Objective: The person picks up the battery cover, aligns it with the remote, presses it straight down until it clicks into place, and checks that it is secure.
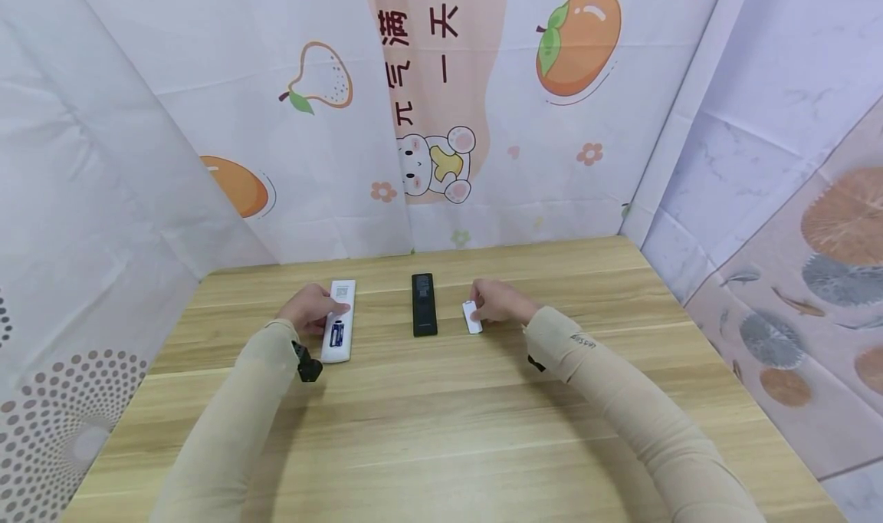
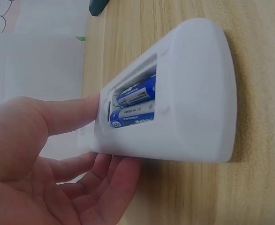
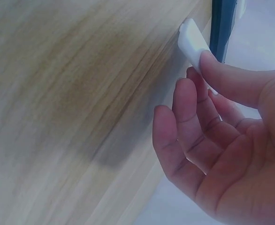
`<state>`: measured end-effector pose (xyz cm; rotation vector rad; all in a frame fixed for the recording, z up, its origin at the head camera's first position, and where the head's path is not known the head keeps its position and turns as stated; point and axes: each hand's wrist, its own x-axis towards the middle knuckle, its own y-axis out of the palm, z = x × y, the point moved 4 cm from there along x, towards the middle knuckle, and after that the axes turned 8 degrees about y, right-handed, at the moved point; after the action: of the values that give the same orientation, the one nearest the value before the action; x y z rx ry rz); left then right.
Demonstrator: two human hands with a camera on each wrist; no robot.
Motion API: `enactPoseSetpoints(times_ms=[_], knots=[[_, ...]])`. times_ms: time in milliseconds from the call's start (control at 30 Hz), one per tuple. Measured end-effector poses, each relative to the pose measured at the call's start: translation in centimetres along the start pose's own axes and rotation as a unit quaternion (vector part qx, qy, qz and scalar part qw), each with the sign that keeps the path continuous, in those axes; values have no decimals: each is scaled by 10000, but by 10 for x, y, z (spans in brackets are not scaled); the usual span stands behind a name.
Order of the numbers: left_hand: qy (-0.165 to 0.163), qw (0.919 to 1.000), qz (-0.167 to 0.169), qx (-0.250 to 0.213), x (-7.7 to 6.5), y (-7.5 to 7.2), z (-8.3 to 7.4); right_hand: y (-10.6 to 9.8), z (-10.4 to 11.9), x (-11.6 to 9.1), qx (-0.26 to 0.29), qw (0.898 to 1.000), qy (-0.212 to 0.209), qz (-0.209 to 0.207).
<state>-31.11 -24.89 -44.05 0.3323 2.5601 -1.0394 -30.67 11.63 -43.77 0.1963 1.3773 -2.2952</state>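
Observation:
A white remote control (image 1: 340, 308) lies back side up at the left of the table, its battery compartment uncovered. Two blue-and-silver batteries (image 2: 134, 104) sit side by side inside that compartment. My left hand (image 1: 308, 306) grips the remote from its left side, thumb on the back face and fingers under the edge. Over on the right, my right hand (image 1: 500, 300) pinches a small white battery cover (image 1: 472, 317) between thumb and fingers. In the right wrist view the cover (image 3: 194, 44) tilts above the wood, its near end hidden by the thumb.
Between the hands lies a black remote control (image 1: 424, 305) on the wooden table (image 1: 414, 423). A white curtain (image 1: 276, 139) printed with fruit and writing hangs behind the table's far edge. Patterned cloth (image 1: 814, 277) stands along the right side.

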Motion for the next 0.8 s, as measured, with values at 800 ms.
enactPoseSetpoints(times_ms=[800], knots=[[-78,9997,-116,189,1,3,0,1,1,1,51,10000,48,29]])
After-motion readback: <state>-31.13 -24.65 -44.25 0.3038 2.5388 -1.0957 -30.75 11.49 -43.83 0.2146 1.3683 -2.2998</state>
